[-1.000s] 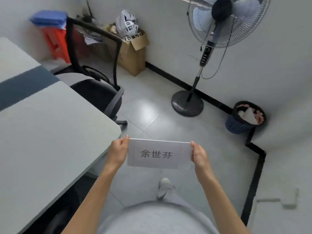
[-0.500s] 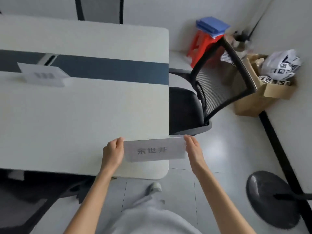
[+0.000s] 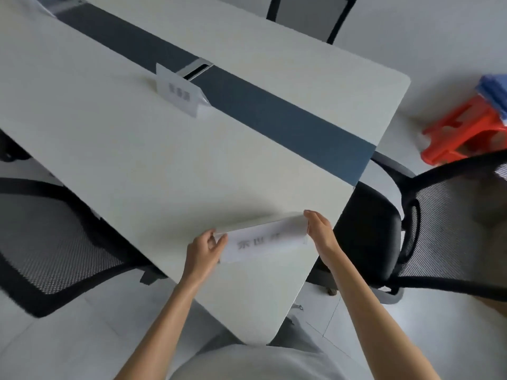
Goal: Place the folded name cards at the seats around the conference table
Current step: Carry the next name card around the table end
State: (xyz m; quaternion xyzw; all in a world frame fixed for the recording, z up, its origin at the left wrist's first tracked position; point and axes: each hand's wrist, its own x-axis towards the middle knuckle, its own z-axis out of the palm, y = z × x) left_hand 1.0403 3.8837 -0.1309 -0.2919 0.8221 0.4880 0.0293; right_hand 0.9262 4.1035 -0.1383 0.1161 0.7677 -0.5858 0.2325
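Two sets of fingers pinched the ends of one folded name card (image 3: 264,241): the left hand (image 3: 203,252) gripped its left end, thumb in front and fingertips curled behind, and the right hand (image 3: 321,231) closed on its right end with the fingers pressed together along the edge. The card sat low over the worktop (image 3: 164,149), near the corner closest to the person; whether its lower edge touched the surface I could not tell. Dark printed characters showed on its front face, blurred.

Beyond the held card, farther along the worktop, a second name card (image 3: 179,91) stood upright like a tent, just beside the dark blue strip (image 3: 274,113) that ran down the middle of the worktop. A small open slot (image 3: 196,71) lay in that strip right behind the second card.

To the right of the held card, a black mesh chair (image 3: 397,231) was tucked at the end of the worktop. To its left, another mesh chair (image 3: 52,242) sat along the near side. A third chair back (image 3: 310,15) showed at the far side. Well past the right-hand chair, a red stool (image 3: 463,133) stood on the floor with something blue (image 3: 493,91) on top.
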